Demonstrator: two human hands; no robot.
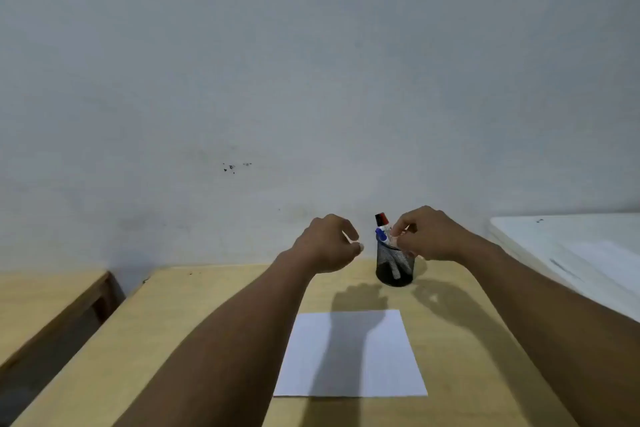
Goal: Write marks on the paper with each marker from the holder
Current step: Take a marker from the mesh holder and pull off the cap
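Note:
A black mesh holder (395, 269) stands at the far side of the wooden table (214, 315). Markers stick up from it: one with a red and black cap (381, 219) and one with a blue cap (381, 236). My right hand (427, 236) is at the holder's rim, its fingertips pinched on a white marker barrel (390, 234). To the left of the holder, my left hand (330, 243) hovers with curled fingers and holds nothing. A blank white sheet of paper (349, 354) lies flat nearer to me.
A plain grey wall rises right behind the table. A second wooden table (45, 305) stands to the left across a dark gap. A white surface (571, 253) lies to the right.

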